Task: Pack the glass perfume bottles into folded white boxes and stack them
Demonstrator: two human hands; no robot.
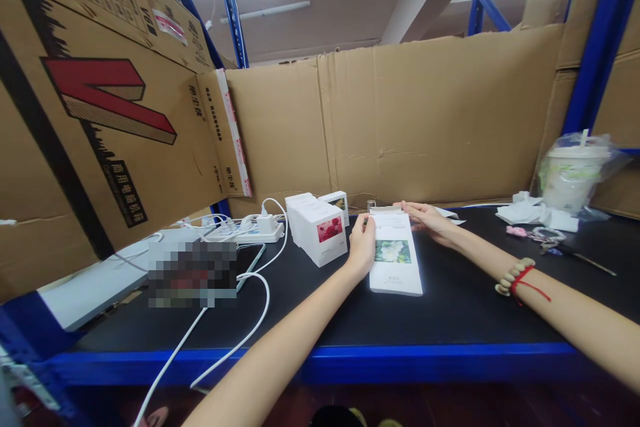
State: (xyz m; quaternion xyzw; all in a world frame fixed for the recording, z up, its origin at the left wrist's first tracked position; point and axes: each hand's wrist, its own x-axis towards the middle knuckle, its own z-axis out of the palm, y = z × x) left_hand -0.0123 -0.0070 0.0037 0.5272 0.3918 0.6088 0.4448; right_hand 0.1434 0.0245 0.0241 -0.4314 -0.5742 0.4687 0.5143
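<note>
A white box (395,273) with a white-flower picture lies on the black shelf top in front of me, its near end toward me. My left hand (363,241) grips its left edge, fingers wrapped along the side. At the far right corner, my right hand (425,220) presses its fingers against the box's far end, where a flap seems to stand. A row of white boxes (330,253), the front one with a red-flower picture, stands just left of my left hand. Behind the row is another small box (341,203) with a dark picture.
A power strip (270,233) with white cables and a phone-like device (253,259) lie at left, beside a large carton (100,113). At right are a bagged cup (573,177), crumpled tissues (530,211) and keys (547,237). A cardboard wall (425,120) closes the back.
</note>
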